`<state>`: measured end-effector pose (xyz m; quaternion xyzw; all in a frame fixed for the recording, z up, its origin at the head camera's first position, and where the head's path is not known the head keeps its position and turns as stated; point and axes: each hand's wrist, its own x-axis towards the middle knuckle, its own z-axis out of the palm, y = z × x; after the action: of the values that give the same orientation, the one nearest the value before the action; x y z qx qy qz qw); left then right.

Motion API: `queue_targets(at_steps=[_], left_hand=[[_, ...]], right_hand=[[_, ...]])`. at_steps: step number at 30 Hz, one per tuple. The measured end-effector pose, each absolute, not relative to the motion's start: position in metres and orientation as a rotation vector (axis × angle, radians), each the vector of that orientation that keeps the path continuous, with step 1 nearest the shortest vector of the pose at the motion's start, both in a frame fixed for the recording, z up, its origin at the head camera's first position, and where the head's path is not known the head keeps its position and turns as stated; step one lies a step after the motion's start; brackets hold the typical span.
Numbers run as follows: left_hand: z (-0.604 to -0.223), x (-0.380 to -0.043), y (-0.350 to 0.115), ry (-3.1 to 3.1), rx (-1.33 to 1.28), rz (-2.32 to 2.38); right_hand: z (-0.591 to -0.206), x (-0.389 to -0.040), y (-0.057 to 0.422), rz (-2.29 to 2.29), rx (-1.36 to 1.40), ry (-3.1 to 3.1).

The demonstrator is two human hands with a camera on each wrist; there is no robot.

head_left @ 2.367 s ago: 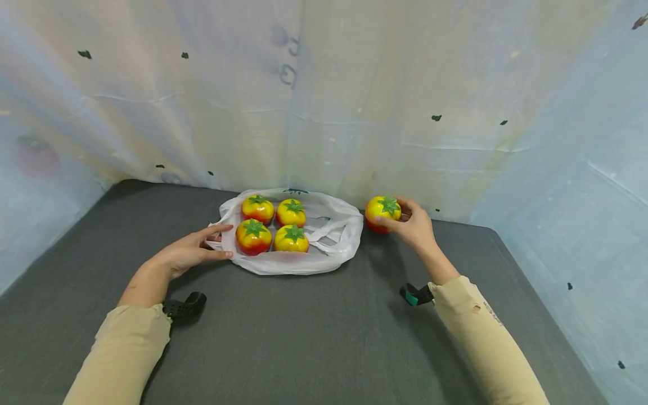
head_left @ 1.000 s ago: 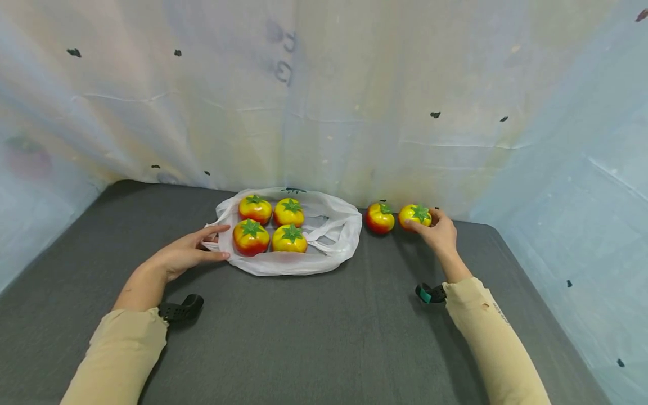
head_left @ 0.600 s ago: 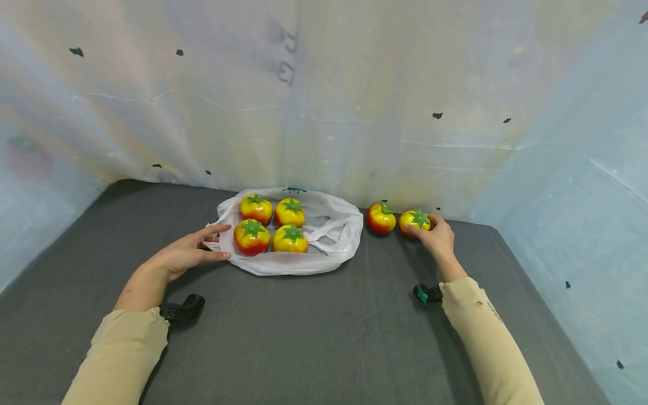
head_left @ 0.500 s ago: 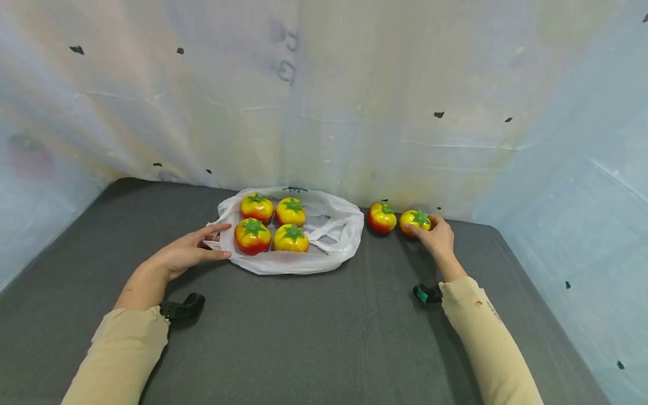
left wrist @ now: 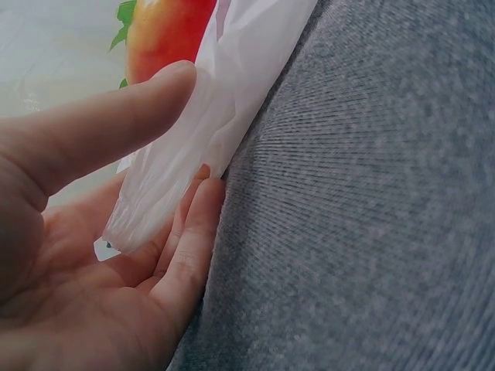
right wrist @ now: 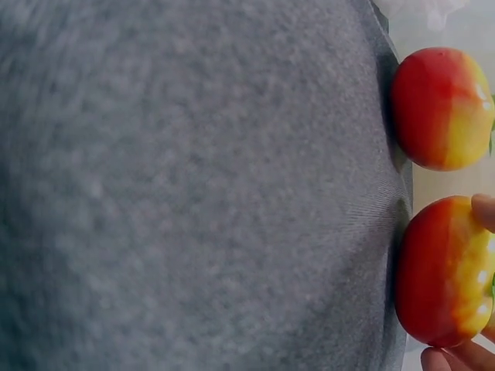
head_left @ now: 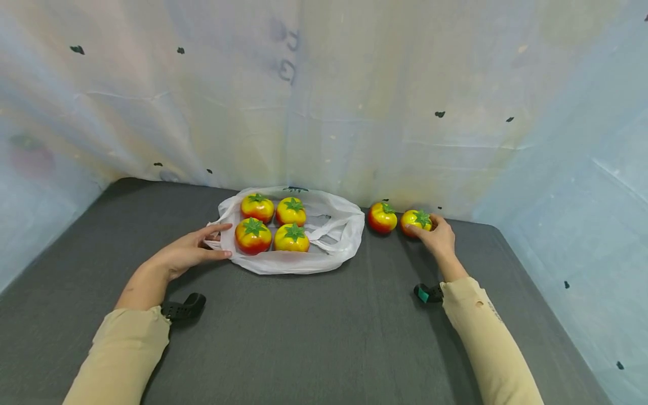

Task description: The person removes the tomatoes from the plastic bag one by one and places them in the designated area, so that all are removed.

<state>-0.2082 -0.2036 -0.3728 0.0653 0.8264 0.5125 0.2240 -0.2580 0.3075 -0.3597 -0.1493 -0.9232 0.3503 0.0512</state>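
In the head view a white plastic bag (head_left: 283,269) lies spread on the dark table, its mouth facing up. Inside it sit several red-and-yellow tomatoes (head_left: 253,239) with green star-shaped tops. My left hand (head_left: 184,253) holds the bag's left end. The left wrist view shows the thumb on one side of the plastic and bent fingers on the other. My right hand (head_left: 439,239) grips a tomato (head_left: 414,221) right of the bag, thumb and fingers on opposite sides of it. Another tomato (right wrist: 441,108) stands beside it, nearer the bag, resting on the table.
The dark grey fabric-covered table (head_left: 304,337) ends at the back against a pale plastic sheet (head_left: 334,112). Similar sheeting (head_left: 582,225) rises at the right side. Both tomatoes outside the bag stand close to the back sheet.
My right hand has shifted right, from the tomato beside the bag to a second one farther right. In the last half second nothing clearly moves. The left hand stays at the bag.
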Motion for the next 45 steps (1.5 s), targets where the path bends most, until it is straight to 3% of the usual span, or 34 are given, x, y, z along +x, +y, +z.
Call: queue_targets(at_steps=[20,45], left_hand=[[-0.372,-0.212,-0.201,2.265,0.165,1.414],[-0.374,-0.212,-0.205,2.248,0.184,1.410]], right_hand=[[-0.343,-0.248,0.304,1.205,-0.473,-2.734],[-0.322,-0.239,0.253,1.344,-0.174,-2.645]])
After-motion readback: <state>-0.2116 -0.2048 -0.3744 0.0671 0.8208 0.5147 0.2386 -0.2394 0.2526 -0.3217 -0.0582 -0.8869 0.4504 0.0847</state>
